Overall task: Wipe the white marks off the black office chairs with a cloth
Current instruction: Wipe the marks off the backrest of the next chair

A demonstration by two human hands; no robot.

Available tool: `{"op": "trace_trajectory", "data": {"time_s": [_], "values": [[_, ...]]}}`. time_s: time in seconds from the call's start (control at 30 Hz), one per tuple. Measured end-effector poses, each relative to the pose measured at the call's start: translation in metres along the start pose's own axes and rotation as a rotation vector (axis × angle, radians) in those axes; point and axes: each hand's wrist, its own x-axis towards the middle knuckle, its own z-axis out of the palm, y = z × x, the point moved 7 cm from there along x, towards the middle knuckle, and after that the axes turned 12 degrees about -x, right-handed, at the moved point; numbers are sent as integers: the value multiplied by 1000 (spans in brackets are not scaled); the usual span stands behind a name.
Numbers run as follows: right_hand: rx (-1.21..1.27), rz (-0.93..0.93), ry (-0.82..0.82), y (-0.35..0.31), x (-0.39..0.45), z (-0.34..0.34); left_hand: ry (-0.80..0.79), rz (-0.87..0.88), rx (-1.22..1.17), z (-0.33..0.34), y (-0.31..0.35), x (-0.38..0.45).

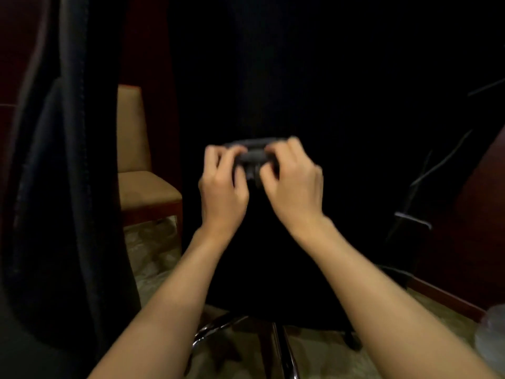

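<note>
Both hands' grip, left hand [222,181], right hand [291,179], cloth [252,157] between

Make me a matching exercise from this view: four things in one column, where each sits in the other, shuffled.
Things:
1. cloth
2. tan chair
3. black office chair
4. chrome chair base

Places:
A. low in the picture, on the floor
B. centre, filling the dark middle
C. left background
D. gripped by both the left hand and the right hand

Pairs: 1-D, 2-C, 3-B, 4-A
</note>
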Motion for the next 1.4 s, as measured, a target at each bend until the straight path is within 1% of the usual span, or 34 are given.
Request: {"op": "trace_trajectory", "data": {"time_s": [0.07, 0.13, 0.2, 0.27, 0.37, 0.47, 0.6, 0.7, 0.87, 0.9, 1.0, 1.1, 1.23, 1.33, 1.4], "values": [[-73, -23, 95, -9, 43, -19, 78, 42, -14, -6, 13, 40], [-151, -11, 103, -9, 61, -21, 79, 57, -18, -3, 17, 56], [-210, -41, 65, -8, 54, -12, 37, 59, -12, 4, 9, 47], [-243, -96, 8, -6, 29, 2, 9, 47, -27, 10, -6, 18], [-298, -175, -68, -4, -13, 18, -37, -14, -31, 15, -28, -34], [-315, -256, -107, -7, -39, 31, -83, -76, -13, 14, -42, -67], [-292, -298, -115, -11, -40, 42, -94, -102, 26, 11, -51, -66], [-275, -313, -149, -23, -40, 52, -81, -131, 76, 4, -63, -64], [-249, -277, -233, -48, -49, 69, -52, -322, 160, -18, -83, -71], [-248, -257, -218, -45, -48, 63, -50, -307, 155, -20, -76, -68], [-215, -172, -77, -23, -32, 21, -78, -150, 72, -13, -30, -43], [-233, -83, 40, 6, -3, -39, -72, 1, -12, 7, 28, -8], [-271, 25, 204, 52, 24, -117, -134, 191, -134, 43, 105, 32], [-314, 59, 298, 84, 39, -155, -149, 272, -189, 68, 149, 55], [-324, 57, 315, 97, 46, -162, -137, 288, -197, 79, 163, 65]]}}
